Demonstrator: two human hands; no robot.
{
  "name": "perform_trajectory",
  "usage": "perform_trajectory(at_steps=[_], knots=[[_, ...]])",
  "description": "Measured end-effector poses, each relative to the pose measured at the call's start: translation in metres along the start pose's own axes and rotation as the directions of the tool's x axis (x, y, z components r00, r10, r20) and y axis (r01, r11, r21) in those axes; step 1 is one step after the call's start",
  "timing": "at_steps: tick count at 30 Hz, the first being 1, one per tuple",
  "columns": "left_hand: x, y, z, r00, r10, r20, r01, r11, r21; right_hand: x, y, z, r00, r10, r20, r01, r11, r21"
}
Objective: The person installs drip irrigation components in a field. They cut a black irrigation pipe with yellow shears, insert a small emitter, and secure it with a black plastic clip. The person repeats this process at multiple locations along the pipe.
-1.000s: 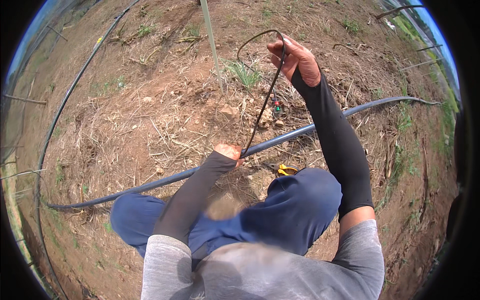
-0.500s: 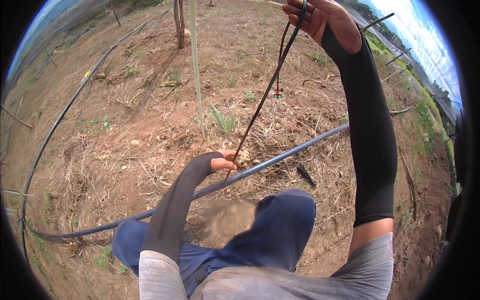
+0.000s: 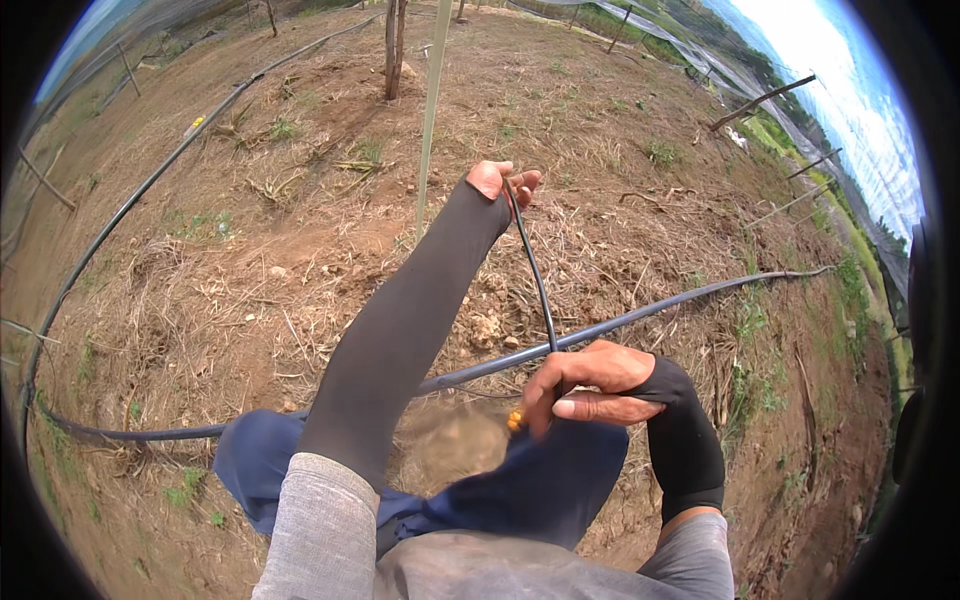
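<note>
A thin black tube (image 3: 534,265) runs between my two hands, slanting down toward my lap. Far out over the ground, my left hand (image 3: 505,188) is closed round its upper part, the fingers partly hidden behind the wrist. Closer to me, above my right knee, my right hand (image 3: 605,382) grips the lower part with bent fingers. Some fingertips there are smeared by motion. A small orange-yellow piece (image 3: 516,420) shows beside those fingertips; what it belongs to I cannot tell. Behind the right hand, a thicker black hose (image 3: 480,370) crosses the ground.
Another dark hose (image 3: 150,185) curves along the left side. A pale thin stake (image 3: 432,120) stands beyond my left hand, near a wooden post (image 3: 393,50). Dry grass and soil cover the slope, with leaning poles (image 3: 765,103) at the right.
My right hand has come down from the upper right to above my knee. My left hand has moved up and away from me. The dangling red-and-green fitting no longer shows.
</note>
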State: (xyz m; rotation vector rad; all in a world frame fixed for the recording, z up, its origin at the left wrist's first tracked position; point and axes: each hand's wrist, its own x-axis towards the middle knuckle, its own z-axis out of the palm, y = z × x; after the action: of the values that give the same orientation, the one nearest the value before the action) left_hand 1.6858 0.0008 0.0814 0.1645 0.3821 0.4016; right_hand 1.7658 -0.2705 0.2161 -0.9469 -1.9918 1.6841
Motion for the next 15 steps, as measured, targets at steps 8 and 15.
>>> perform_trajectory(at_steps=[8,15], knots=[[-0.097,-0.088,0.012,0.914,0.363,0.183,-0.379,0.600,0.704,0.007,0.149,-0.065,0.805,0.327,-0.496,0.287,0.517,0.806],[-0.132,-0.133,-0.018,0.887,0.366,0.281,-0.187,-0.271,0.944,0.043,0.145,-0.102,0.617,0.332,-0.714,0.588,0.409,0.698]])
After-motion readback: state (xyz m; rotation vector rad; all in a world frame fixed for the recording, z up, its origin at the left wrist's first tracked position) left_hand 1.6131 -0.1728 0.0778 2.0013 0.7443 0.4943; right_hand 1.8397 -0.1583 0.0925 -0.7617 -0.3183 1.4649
